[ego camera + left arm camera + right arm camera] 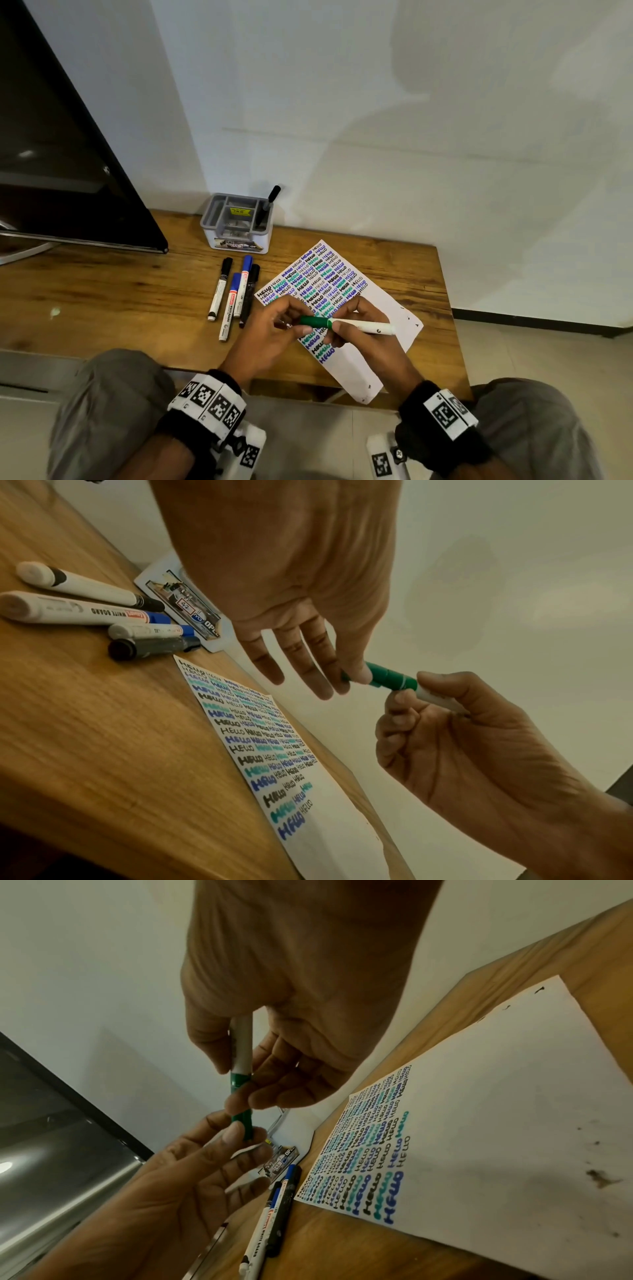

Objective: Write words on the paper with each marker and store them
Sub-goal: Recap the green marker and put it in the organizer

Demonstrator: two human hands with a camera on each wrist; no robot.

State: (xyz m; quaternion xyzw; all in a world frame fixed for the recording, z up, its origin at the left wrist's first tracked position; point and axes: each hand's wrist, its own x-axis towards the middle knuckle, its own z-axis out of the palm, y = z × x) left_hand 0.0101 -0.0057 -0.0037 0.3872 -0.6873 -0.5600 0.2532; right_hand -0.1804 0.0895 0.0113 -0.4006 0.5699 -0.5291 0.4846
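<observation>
Pinching a green-capped marker (346, 324) level between both hands above the paper (346, 318), low and centre in the head view.

Thumb and fingertips of the left hand (274, 329) nip the green cap (383, 677), its other fingers hanging straighter below; the right hand (363, 329) curls thumb and fingers round the white barrel (241, 1042) just behind the cap. Beneath them the sheet lies askew on the wooden table (102, 301), rows of "HELLO" in black, blue and teal filling its upper part. Left of the sheet four capped markers (234, 298) lie side by side, two black, two blue. Above them, against the wall, a grey organiser (236, 222) holds one black marker (267, 207) upright in its right compartment. A dark screen (61, 137) fills the upper left.
</observation>
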